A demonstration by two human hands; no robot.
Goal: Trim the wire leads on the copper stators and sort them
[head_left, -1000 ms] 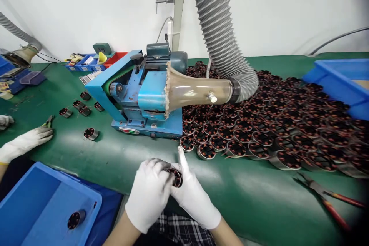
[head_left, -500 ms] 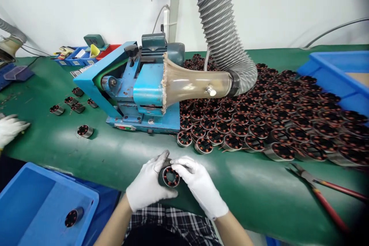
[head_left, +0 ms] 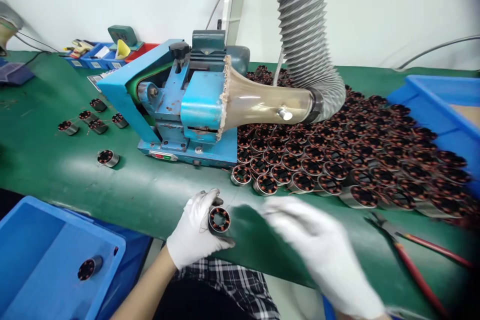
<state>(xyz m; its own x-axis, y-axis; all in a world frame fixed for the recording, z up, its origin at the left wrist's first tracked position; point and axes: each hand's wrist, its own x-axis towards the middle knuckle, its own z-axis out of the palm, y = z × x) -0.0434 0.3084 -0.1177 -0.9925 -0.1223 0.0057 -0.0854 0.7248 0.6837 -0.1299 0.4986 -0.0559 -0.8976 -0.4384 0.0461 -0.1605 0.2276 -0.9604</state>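
A motor stator (head_left: 212,221), a metal ring with copper windings inside, is gripped by my gloved left hand (head_left: 193,237) above the front of the bench. A thin wire shows beside the ring, near my fingers. My gloved right hand (head_left: 318,247) is off to the right, apart from the stator and blurred by motion, so its fingers do not show clearly. Nearest to it on the right lie red-handled pliers (head_left: 393,232). Behind it, many similar stators (head_left: 302,182) stand in tight rows.
A blue belt machine (head_left: 202,97) stands at the centre, joined by a funnel to a grey hose (head_left: 309,25). Several loose stators (head_left: 108,158) sit left of it. One stator lies in a blue bin (head_left: 56,260) at lower left. Another blue bin (head_left: 427,90) is at far right.
My right hand has left the stator and moved right. My left hand still holds the stator. A co-worker's gloved hand at the left edge is out of view now. The view has shifted slightly.
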